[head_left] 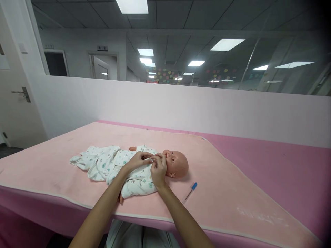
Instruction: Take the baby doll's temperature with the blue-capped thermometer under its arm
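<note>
A baby doll (181,164) lies on its back on a peach mat, its bald head to the right. It wears a white printed outfit (139,179) whose loose lower part spreads to the left. Over the doll's upper chest, just below its chin, my left hand (138,161) and my right hand (158,168) meet with fingertips pinched close together. What lies between the fingertips is too small to make out, though it is at the neckline of the outfit.
A pen with a blue cap (190,193) lies on the peach mat (219,199) right of my right forearm. Pink cover (271,165) shows beyond the mat. A low white wall with glass above stands behind; a door is at the far left.
</note>
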